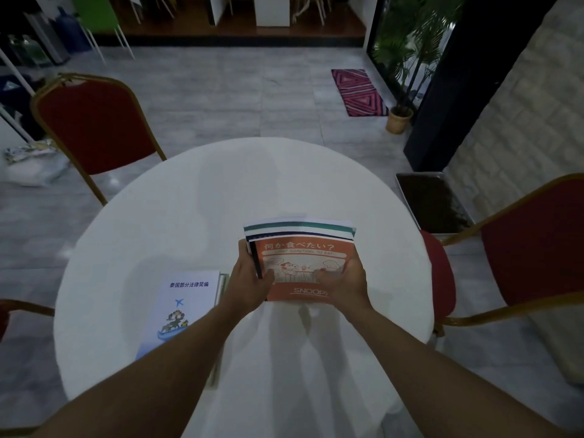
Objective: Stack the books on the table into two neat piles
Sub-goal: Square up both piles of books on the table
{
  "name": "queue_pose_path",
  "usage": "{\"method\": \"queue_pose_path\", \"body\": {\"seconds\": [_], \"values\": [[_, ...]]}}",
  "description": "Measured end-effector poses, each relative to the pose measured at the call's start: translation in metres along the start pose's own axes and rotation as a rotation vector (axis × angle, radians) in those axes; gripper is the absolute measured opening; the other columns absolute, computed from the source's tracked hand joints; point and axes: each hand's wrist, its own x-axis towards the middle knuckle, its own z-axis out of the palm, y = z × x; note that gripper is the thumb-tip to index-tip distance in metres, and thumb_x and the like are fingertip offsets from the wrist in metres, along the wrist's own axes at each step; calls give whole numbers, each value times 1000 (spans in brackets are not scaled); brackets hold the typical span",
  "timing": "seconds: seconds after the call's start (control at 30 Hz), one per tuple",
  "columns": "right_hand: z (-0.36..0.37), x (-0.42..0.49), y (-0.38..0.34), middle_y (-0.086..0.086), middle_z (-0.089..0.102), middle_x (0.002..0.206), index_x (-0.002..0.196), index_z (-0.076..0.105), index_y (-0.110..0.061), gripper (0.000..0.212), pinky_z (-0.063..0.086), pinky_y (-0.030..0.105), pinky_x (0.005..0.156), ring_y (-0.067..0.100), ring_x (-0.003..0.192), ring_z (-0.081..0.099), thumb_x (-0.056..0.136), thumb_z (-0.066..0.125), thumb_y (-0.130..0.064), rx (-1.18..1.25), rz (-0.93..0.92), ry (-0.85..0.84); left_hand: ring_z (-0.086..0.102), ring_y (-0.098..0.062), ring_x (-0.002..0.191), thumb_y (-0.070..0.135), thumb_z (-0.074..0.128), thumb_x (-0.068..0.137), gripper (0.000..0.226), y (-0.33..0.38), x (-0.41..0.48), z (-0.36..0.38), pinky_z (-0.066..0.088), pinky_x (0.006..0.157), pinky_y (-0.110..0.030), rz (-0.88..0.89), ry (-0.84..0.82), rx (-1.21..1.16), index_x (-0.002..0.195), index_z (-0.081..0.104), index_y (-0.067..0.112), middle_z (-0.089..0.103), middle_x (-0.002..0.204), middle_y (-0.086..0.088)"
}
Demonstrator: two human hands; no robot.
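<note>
An orange Snoopy book [297,257] tops a small pile of books at the near right of the round white table [196,197]. Under it lie a dark-edged book and a larger one with a green and white stripe [300,227] sticking out at the far side. My left hand [249,276] grips the pile's left edge, thumb on the orange cover. My right hand [344,279] grips the right edge, thumb on top. To the left lies a second pile topped by a white and blue book [186,308], partly hidden by my left forearm.
Red padded chairs with gold frames stand at the far left [91,121] and at the right [534,241], another at the near left edge. A metal tray of dark soil [433,203] lies on the floor to the right. A potted plant [399,118] stands beyond.
</note>
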Motion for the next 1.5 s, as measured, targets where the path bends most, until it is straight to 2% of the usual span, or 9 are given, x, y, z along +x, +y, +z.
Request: {"method": "queue_pose_path", "body": {"seconds": [0.13,0.3,0.5,0.6,0.73,1.0,1.17,1.3,1.5], "values": [[1,-3,4,-15,73,100,115,59,-32,50,56,13,61,3,91,71,74,76,-9,-43,17,19,62,-15,100,6,60,83,53,-5,-3,1,58,74,-26,-8,-4,52,123,33,27,60,116,3],[2,2,0,-13,72,104,116,60,-31,51,59,22,69,8,94,71,76,79,-6,-42,47,4,58,-8,98,6,61,84,52,-4,2,0,42,61,0,-11,-11,83,122,33,29,57,113,11],[2,0,6,-18,72,98,112,58,-37,49,58,17,67,2,89,70,74,79,-13,-78,24,55,59,-12,102,10,60,88,50,-7,-1,2,58,77,-27,3,-19,64,124,31,32,57,114,11],[0,0,7,-22,68,101,112,55,-41,46,54,15,67,-1,90,67,80,79,-19,-106,22,27,60,-10,102,10,60,87,53,-6,0,3,54,73,-19,13,-29,49,122,30,36,57,114,11],[0,2,7,-19,70,100,101,57,-41,44,56,20,70,2,91,68,77,81,-12,-93,44,28,56,-8,102,8,60,87,53,-8,1,3,45,71,-7,27,-26,80,128,31,25,54,115,11],[0,-4,12,-26,64,94,107,54,-42,44,49,14,69,-6,85,62,79,81,-20,-134,18,74,57,-6,97,9,60,88,54,-14,-4,6,40,71,0,7,-21,85,129,31,28,57,112,14],[-2,-1,8,-24,68,93,94,58,-43,42,50,10,64,-6,84,65,77,80,-13,-135,27,58,54,-8,104,6,61,88,55,-13,-2,4,47,81,-18,-9,-34,85,133,31,19,53,114,13],[-1,-4,11,-29,64,92,99,56,-42,40,46,3,53,-10,80,62,79,81,-18,-160,23,70,55,-7,101,9,60,90,53,-12,-3,4,43,73,-6,-27,-45,105,131,29,22,53,114,14],[-7,-4,11,-27,61,100,118,43,-38,48,46,10,67,-5,88,60,86,77,-25,-219,2,8,54,-12,108,6,56,92,49,-7,-4,5,48,85,-23,-16,-57,127,135,33,14,52,121,6]]}}
